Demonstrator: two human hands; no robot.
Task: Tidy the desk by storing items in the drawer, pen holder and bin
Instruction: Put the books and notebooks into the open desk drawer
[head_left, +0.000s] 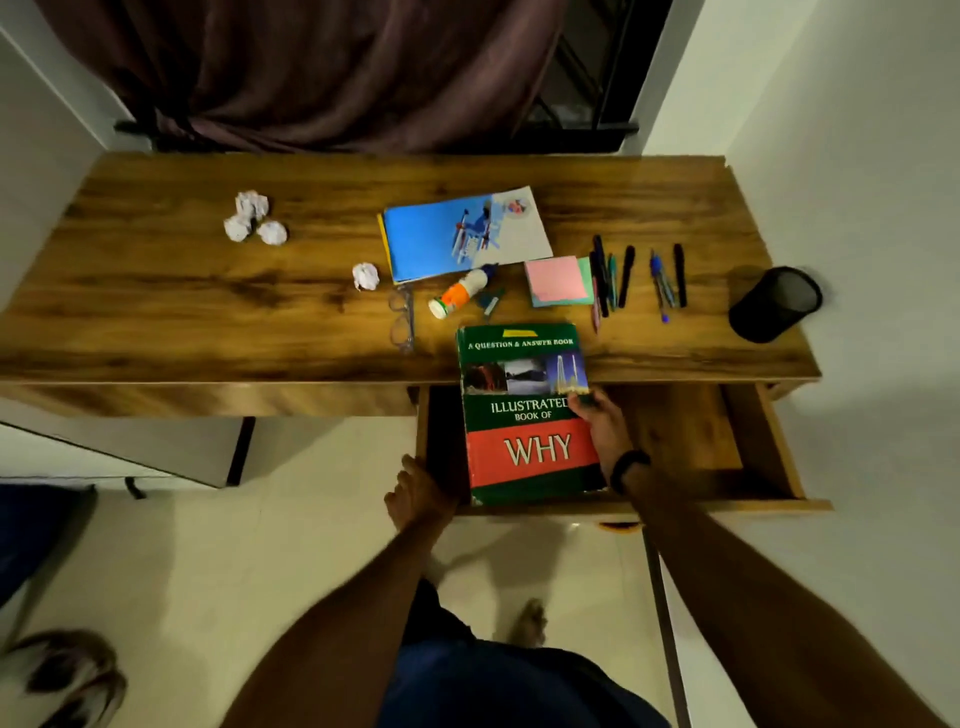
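Observation:
A green and red book (524, 415) lies half on the desk's front edge and half over the open drawer (769, 447). My right hand (602, 431) grips the book's right edge. My left hand (418, 493) rests at the drawer's front left corner, fingers curled on it. On the wooden desk (156, 291) lie several pens (623, 275), pink and green sticky notes (558, 280), a glue bottle (460, 293), glasses (402, 319), a blue booklet (457, 234) and several crumpled paper balls (254, 218). A black mesh pen holder (776, 304) stands at the right end.
A small dark stapler-like item (491, 301) lies beside the glue. A dark curtain (311, 67) hangs behind the desk. White walls close both sides. Slippers (67, 675) sit on the tiled floor at lower left.

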